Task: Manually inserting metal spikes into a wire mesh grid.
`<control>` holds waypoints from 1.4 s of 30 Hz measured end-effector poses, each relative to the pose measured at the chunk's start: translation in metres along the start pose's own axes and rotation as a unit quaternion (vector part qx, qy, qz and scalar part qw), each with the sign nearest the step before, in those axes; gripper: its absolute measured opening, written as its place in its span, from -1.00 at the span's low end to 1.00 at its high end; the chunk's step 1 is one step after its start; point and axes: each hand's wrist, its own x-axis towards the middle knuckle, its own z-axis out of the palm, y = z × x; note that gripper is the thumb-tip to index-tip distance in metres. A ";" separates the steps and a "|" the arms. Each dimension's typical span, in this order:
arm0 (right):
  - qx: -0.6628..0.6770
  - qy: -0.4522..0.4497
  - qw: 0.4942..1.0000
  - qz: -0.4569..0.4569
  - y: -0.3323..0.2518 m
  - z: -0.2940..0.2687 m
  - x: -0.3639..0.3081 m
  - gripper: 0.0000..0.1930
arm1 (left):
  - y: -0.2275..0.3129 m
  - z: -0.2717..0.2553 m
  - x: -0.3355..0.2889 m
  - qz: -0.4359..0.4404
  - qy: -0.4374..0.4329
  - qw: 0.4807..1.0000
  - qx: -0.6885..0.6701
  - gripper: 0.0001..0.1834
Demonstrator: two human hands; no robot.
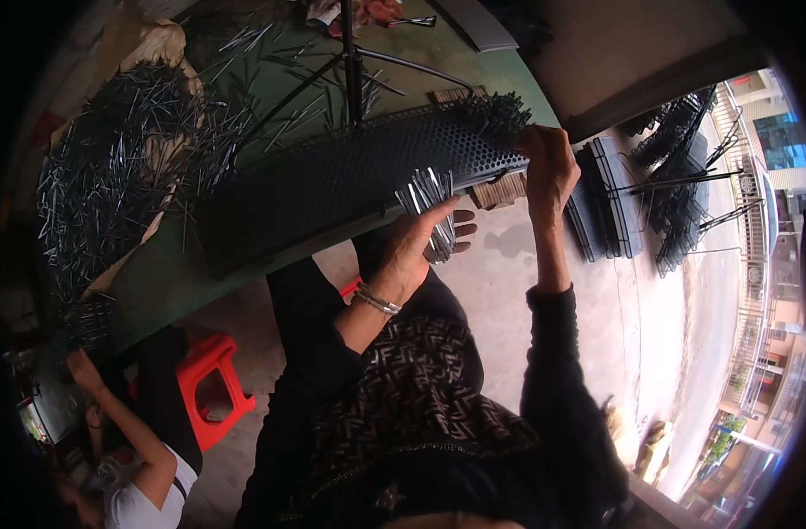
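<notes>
Near the frame's centre, the left hand point(412, 242) holds thin, shiny grey rods point(432, 196) between thumb and fingers. Right of centre, the right hand point(551, 172) bunches its fingers by a long black perforated panel point(350, 172); whether they grip anything is unclear.

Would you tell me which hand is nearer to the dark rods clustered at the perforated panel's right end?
Right. The right hand is close beside the dark rods; the left hand, holding a silvery bundle, is farther off, below-left in the picture.
</notes>
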 end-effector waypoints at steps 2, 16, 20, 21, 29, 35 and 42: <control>-0.020 0.004 1.000 0.001 0.007 0.007 0.006 -0.89 | -0.003 0.003 0.002 -0.009 0.007 1.000 -0.009 -0.67; -0.323 -0.050 0.939 -0.105 0.021 0.017 0.009 -0.85 | -0.001 0.004 0.001 -0.012 0.029 0.998 0.049 -0.71; -0.352 -0.036 0.932 -0.081 0.012 0.018 0.004 -0.79 | 0.000 0.005 -0.003 0.008 0.035 0.998 0.053 -0.72; -0.267 -0.093 0.957 -0.063 0.010 0.013 0.003 -0.75 | 0.000 0.004 -0.003 0.009 0.035 0.998 0.053 -0.72; 0.100 -0.369 0.912 0.153 -0.039 -0.011 -0.035 -0.87 | -0.007 0.006 -0.004 0.028 0.039 0.996 0.072 -0.71; -0.033 -0.106 0.991 0.078 -0.041 -0.020 -0.022 -0.87 | -0.009 -0.005 0.000 0.001 0.032 0.999 0.004 -0.71; -0.152 0.002 0.988 -0.019 0.006 -0.007 0.007 -0.89 | -0.006 0.011 -0.001 -0.029 0.013 0.999 -0.022 -0.72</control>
